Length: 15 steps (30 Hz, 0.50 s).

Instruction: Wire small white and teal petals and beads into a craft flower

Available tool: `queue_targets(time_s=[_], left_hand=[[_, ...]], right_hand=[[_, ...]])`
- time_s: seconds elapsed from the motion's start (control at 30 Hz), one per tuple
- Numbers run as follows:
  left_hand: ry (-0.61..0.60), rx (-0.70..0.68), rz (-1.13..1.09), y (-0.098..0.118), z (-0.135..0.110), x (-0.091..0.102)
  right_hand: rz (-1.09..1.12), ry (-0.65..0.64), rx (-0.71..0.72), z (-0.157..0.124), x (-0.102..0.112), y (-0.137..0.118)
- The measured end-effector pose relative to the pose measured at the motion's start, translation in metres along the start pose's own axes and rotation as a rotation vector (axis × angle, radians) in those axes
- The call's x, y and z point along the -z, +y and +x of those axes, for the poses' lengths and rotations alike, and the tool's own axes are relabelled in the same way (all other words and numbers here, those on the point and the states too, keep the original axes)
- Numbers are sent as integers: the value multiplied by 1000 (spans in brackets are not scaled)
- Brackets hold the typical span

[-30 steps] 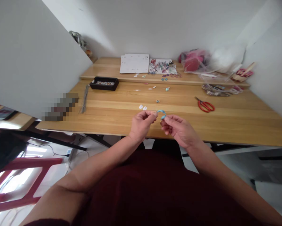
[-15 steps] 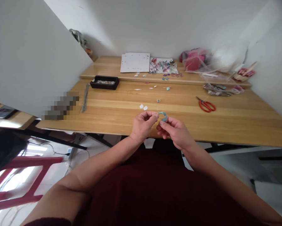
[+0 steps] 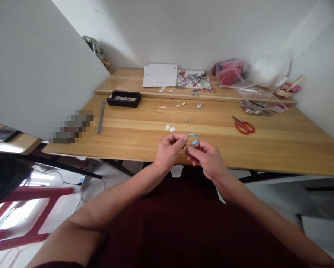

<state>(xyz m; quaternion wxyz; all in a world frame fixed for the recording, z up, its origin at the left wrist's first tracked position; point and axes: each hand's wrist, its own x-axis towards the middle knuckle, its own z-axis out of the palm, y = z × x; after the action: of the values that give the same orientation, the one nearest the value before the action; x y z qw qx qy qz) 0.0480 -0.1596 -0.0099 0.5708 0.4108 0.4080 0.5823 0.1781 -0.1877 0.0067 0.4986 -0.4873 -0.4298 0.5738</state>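
A thin light-blue strip (image 3: 194, 137), curved into an open loop, spans the gap between my hands above the table's front edge. My left hand (image 3: 170, 148) pinches one end between thumb and forefinger. At the other end, my right hand (image 3: 206, 155) is closed with thumb against fingers, its lower fingers curled. The material of the strip is too small to make out. Just beyond my left hand lie two small white leaf-shaped pieces (image 3: 169, 128). A small round shiny object (image 3: 187, 120) sits farther back on the table.
Red-handled scissors (image 3: 244, 126) lie to the right on the wooden table (image 3: 281, 145). A black tray (image 3: 124, 105) of small bits stands at the left, near a grey bundle of strands (image 3: 101, 116). White sheets (image 3: 160, 76) and bagged materials (image 3: 231, 72) line the back shelf.
The blue strip has turned slightly and shows a brighter face, its loop a little wider. My right hand has shifted slightly; both hands keep their pinch.
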Motion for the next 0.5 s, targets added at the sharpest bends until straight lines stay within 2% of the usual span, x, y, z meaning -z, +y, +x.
queue_targets(time_s=[0.1, 0.23, 0.33, 0.5], left_hand=[[-25, 41, -17, 0, -3, -1], [-37, 68, -43, -1, -3, 0], [-1, 29, -18, 0, -1, 3], [-7, 24, 33, 0, 0, 5]], right_hand=[[21, 18, 18, 1, -3, 6], [-8, -56, 0, 2, 1, 8], [-65, -107, -22, 2, 13, 2], [-74, -71, 10, 5, 35, -10]])
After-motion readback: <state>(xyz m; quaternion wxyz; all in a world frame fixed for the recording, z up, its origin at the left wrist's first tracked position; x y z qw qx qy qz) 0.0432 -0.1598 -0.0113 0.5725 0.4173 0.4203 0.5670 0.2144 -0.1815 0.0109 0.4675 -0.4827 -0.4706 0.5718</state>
